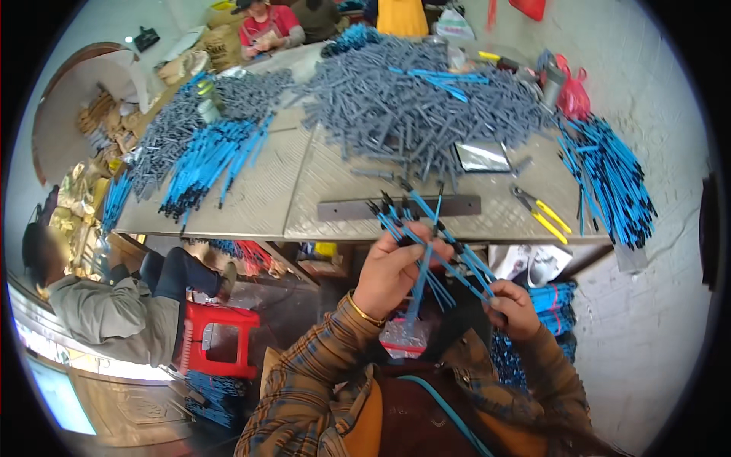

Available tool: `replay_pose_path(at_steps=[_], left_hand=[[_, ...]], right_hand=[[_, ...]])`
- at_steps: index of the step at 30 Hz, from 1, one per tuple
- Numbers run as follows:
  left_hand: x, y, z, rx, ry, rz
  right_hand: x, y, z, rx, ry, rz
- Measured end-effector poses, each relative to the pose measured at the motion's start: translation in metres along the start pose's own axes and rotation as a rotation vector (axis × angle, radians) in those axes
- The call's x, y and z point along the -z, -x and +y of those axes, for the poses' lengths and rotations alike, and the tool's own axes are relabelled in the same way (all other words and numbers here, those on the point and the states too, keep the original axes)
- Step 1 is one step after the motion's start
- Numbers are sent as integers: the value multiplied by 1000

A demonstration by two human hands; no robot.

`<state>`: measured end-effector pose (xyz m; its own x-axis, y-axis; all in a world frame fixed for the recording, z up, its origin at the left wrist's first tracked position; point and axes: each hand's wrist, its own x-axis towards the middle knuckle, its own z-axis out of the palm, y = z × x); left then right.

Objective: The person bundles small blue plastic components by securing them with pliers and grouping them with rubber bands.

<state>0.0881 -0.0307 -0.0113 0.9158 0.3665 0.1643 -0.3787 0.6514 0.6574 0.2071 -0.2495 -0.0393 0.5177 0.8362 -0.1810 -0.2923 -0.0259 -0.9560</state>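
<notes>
In front of the table edge, my left hand (392,274) is closed around several thin blue rods (419,286) with black tips, which fan out above and below the fingers. My right hand (514,308), lower and to the right, has its fingers pinched on the lower ends of more blue rods (474,263) that slant up towards the left hand. The two groups cross near the left fingertips, so which rods each hand bears fully is hard to separate. Just beyond the hands lies a dark flat bar (343,209) with holes, along the table's front.
Grey tube-like pieces (403,99) are heaped across the table (259,206). A phone (483,157) and yellow-handled pliers (542,215) lie nearer. Blue rods are piled at left (202,164) and right (609,175). One person sits by a red stool (221,335); another works at the far side.
</notes>
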Motion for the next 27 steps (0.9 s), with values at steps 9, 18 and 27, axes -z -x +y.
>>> replay_pose_path(at_steps=[9, 18, 27], left_hand=[[5, 2, 1, 113, 664, -223], [-14, 1, -2, -107, -52, 191], [-9, -4, -24, -32, 110, 65]], right_hand=[[-4, 5, -2, -117, -45, -158], [-14, 10, 0, 356, 666, -216], [24, 12, -3, 351, 523, 112]])
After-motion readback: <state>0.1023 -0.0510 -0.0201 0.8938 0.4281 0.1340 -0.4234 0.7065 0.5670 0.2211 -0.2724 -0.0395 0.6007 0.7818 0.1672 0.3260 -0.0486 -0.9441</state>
